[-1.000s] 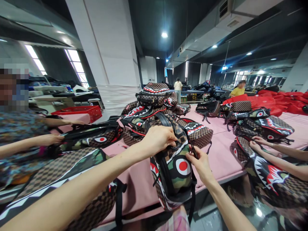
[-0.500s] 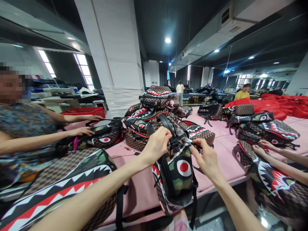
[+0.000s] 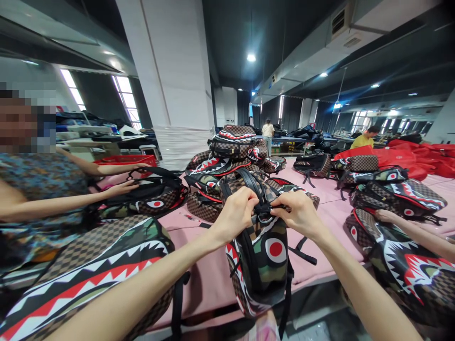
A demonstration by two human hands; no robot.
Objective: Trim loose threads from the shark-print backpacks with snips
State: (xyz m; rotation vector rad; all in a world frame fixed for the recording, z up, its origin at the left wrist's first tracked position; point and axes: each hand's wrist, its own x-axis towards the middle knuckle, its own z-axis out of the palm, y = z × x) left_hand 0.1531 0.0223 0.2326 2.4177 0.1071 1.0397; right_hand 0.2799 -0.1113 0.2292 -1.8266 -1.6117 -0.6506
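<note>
A backpack (image 3: 261, 265) with camouflage, brown checks and a red-and-white eye stands upright at the table's front edge. Near its top, my left hand (image 3: 236, 213) is closed on a black strap (image 3: 263, 208) below the handle loop. My right hand (image 3: 296, 210) pinches the same black piece from the other side, fingertips close to those of my left. What exactly lies between the fingertips is too small to tell. Black straps hang down the pack's right side.
A large shark-mouth backpack (image 3: 95, 270) lies at front left, others are piled behind (image 3: 232, 147) and at right (image 3: 412, 255). A person at left handles a black backpack (image 3: 156, 189); another person's arm reaches in from the right. The table (image 3: 199, 284) is pink.
My right hand has moved left and up, closer to my left hand. A loose strap now shows on the table at right. The left person's backpack top has risen; one hand at right is no longer visible.
</note>
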